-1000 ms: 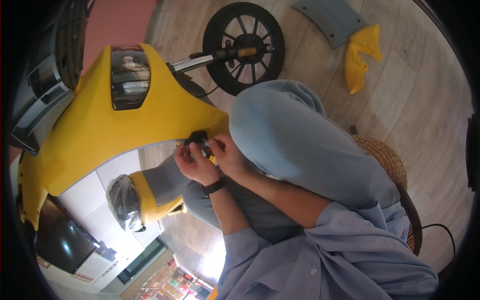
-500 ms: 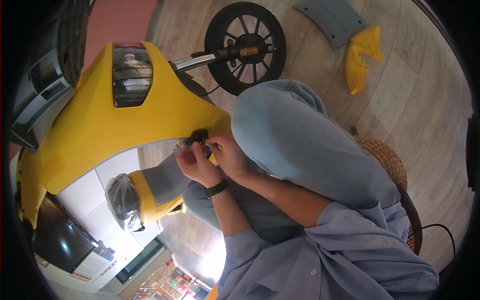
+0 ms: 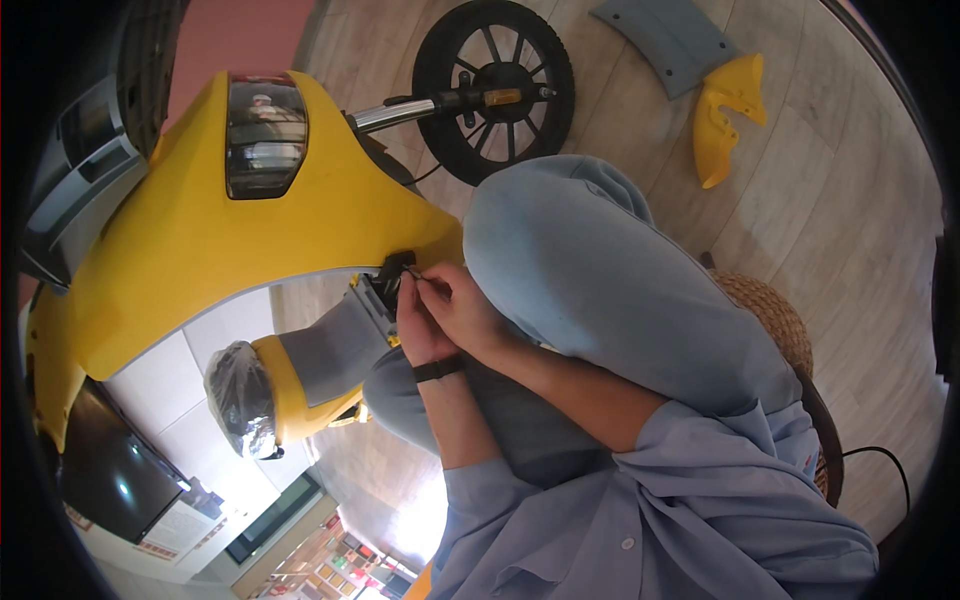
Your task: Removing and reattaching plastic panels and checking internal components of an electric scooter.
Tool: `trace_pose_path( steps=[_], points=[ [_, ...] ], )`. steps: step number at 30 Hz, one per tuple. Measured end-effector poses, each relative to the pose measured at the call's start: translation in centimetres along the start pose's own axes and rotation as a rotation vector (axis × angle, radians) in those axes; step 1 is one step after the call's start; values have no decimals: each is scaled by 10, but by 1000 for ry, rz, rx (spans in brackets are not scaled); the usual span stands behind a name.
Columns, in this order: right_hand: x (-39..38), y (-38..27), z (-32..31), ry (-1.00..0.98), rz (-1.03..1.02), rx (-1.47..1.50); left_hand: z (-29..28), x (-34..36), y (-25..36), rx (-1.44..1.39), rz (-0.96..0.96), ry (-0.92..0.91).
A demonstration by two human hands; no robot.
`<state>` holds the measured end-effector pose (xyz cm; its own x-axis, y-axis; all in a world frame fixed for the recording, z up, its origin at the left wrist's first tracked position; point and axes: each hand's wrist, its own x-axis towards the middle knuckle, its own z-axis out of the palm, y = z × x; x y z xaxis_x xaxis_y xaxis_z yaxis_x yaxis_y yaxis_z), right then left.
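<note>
My left hand (image 3: 422,325), with a dark band (image 3: 438,370) at the wrist, and my right hand (image 3: 460,305) meet at the lower edge of a yellow scooter body (image 3: 330,215). Their fingertips are closed together around a small, thin piece, too small to name. Just beyond them is a black part (image 3: 398,263) under the yellow panel. Beside my left hand sits an open grey section (image 3: 375,305) with dark workings inside; its details are partly hidden by my fingers.
The scooter's front wheel (image 3: 510,80) stands ahead of my knee (image 3: 530,220). On the wood floor lie a grey panel (image 3: 665,45) and a yellow plastic piece (image 3: 720,125). A plastic-wrapped seat (image 3: 240,400) is at left. I sit on a woven stool (image 3: 770,315).
My left hand has moved right and turned, its fingers now meeting those of my right hand. The grey section beside it shows more. My right hand has stayed nearly in place.
</note>
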<state>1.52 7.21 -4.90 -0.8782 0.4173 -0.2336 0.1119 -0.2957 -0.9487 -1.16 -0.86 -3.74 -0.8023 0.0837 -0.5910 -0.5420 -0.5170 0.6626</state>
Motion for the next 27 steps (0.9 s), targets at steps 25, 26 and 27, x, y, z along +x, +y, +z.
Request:
trace_pose_path(
  steps=[25, 26, 27],
  points=[
    [9, -5, -3, 19, -63, -46, 3, 1, 1, -16, -49, -69],
    [10, -7, -4, 0, -128, -118, 14, -4, 2, -12, -56, -70],
    [11, -8, -5, -18, -194, -192, 19, -6, 3, -9, -63, -71]
  ],
)
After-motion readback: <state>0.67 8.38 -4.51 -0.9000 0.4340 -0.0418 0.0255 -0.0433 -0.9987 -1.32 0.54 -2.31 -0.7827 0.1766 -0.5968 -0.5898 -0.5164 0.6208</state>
